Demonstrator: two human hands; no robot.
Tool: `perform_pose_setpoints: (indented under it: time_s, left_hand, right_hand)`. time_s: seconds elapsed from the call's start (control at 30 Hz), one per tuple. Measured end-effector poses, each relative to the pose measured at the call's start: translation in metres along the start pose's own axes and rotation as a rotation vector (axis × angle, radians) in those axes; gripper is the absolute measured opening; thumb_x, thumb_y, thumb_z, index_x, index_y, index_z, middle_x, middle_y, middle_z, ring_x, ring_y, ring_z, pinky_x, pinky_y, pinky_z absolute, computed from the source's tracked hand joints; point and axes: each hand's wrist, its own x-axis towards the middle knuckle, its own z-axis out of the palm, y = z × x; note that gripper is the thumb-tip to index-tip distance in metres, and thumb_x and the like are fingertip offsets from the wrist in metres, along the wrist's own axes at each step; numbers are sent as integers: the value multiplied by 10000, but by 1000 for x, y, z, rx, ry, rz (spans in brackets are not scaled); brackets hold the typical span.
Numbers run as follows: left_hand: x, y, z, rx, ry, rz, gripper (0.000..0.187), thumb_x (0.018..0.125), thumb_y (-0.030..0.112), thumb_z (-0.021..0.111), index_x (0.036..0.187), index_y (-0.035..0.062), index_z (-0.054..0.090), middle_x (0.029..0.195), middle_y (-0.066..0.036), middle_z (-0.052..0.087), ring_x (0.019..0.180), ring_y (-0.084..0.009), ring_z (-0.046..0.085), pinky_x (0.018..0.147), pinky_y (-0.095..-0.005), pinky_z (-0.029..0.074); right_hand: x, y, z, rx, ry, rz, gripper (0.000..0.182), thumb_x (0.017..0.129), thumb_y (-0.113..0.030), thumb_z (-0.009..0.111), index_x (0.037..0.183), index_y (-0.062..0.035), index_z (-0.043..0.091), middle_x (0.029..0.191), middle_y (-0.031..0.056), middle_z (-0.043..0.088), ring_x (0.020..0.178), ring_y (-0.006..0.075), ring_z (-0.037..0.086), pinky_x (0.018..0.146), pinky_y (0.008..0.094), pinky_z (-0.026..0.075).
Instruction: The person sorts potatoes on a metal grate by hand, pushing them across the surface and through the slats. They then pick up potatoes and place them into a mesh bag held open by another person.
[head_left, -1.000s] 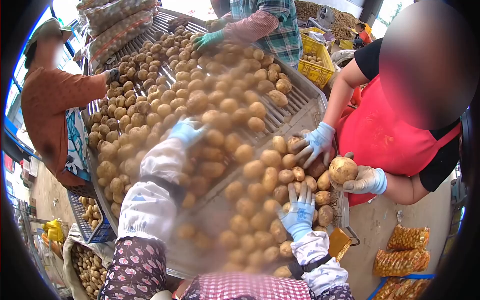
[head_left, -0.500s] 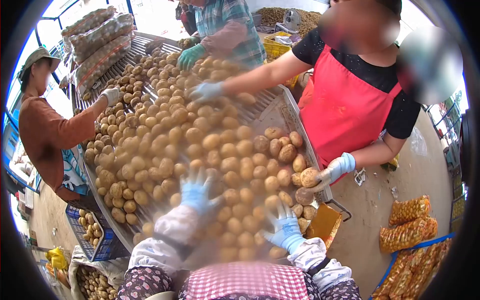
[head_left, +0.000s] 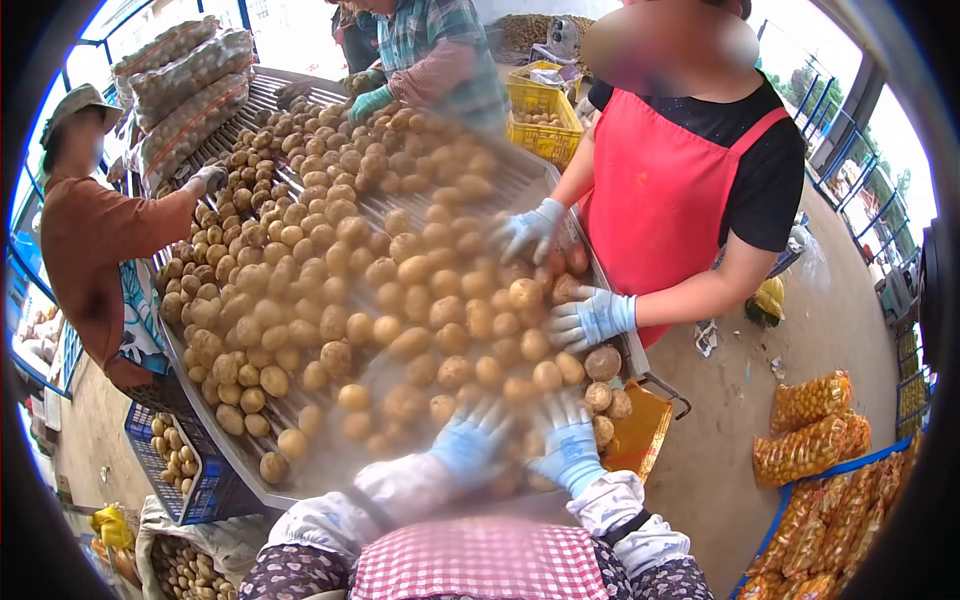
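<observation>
Many potatoes (head_left: 410, 345) lie spread over a slatted metal sorting table (head_left: 285, 490). My left hand (head_left: 470, 442), in a pale blue glove, rests at the near edge of the potatoes with its fingers apart. Close beside it, my right hand (head_left: 567, 450) is gloved the same way, fingers spread and pointing away from me. Both touch potatoes and grip none. At the right rim, a co-worker in a red apron has two gloved hands (head_left: 592, 318) on the potatoes.
Two more co-workers reach in, one in a brown top (head_left: 115, 230), one in a plaid shirt (head_left: 440, 50). A blue crate (head_left: 205, 490) stands lower left, a yellow crate (head_left: 545, 135) behind. Filled mesh bags (head_left: 812, 460) lie on the right floor. Sacks (head_left: 190, 75) are stacked far left.
My left hand has moved right, toward my right hand, which stays near the same spot. Potatoes have shifted away from the near left. The red-aproned co-worker's far hand has drawn back toward the rim.
</observation>
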Motion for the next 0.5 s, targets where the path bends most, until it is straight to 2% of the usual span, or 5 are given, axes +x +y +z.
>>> perform_pose_setpoints:
  time_s: [0.17, 0.23, 0.3, 0.37, 0.5]
  left_hand:
    - [-2, -14, -20, -195, 161, 142, 748, 798, 396, 667, 1421, 66, 417, 1458, -265, 373, 1372, -457, 320, 1133, -588, 212]
    - [-1, -27, -62, -151, 128, -303, 827, 765, 367, 689, 1461, 64, 359, 1497, -265, 308, 1422, -452, 219, 1160, -569, 150]
    - [-16, -100, -20, 191, 446, -404, 858, 763, 431, 675, 1459, 43, 356, 1497, -286, 279, 1396, -467, 229, 1139, -566, 173]
    - [-33, -113, -10, -86, 275, -368, 958, 760, 529, 659, 1492, 28, 298, 1546, -285, 205, 1437, -483, 140, 1154, -592, 117]
    - [-59, -54, -9, 184, 9, -103, 1025, 716, 631, 631, 1456, -14, 337, 1550, -267, 218, 1428, -506, 140, 1140, -627, 115]
  right_hand:
    - [-22, 52, 2, -166, 156, 165, 693, 823, -470, 620, 1400, -120, 458, 1401, 201, 425, 1302, 406, 381, 1089, 586, 260]
    - [-23, 33, -13, -15, 234, 189, 649, 830, -421, 609, 1368, -84, 472, 1372, 210, 428, 1296, 401, 375, 1039, 582, 295]
    - [-18, -3, -27, 181, 181, 126, 694, 877, -488, 563, 1421, -78, 433, 1459, 203, 365, 1342, 412, 323, 1114, 548, 244]
    - [-9, -19, 16, 172, 20, 19, 743, 902, -554, 521, 1486, -125, 359, 1530, 186, 309, 1424, 389, 242, 1167, 513, 190]
    - [-13, -8, 12, 121, -145, 29, 716, 923, -546, 503, 1498, -152, 344, 1539, 186, 312, 1443, 363, 234, 1167, 500, 203]
